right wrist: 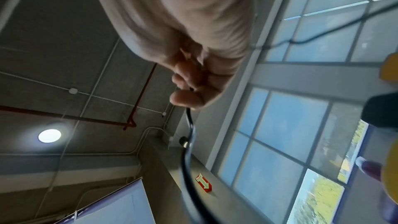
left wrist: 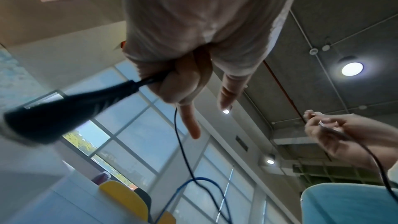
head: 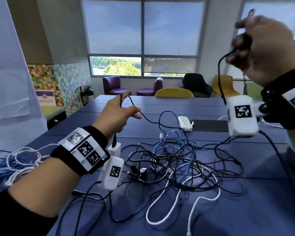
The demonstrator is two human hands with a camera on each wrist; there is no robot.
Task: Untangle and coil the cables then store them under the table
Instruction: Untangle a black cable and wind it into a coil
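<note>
Hands lifted over cable tangle on blue table point(head: 245, 210).
Left hand point(head: 117, 114) pinches black cable point(head: 146, 119), charger block point(head: 114, 149) hanging below; right hand point(head: 266, 50) curled round another black lead point(head: 220, 74). Tangle point(head: 177, 164) lies mid-table; power strip point(head: 185, 123) behind.

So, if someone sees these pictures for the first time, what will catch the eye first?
First the tangled heap of cables, black, blue and white, in the middle of the blue table. Then both hands raised above it: the left hand and the right hand each grip a thin black cable.
</note>
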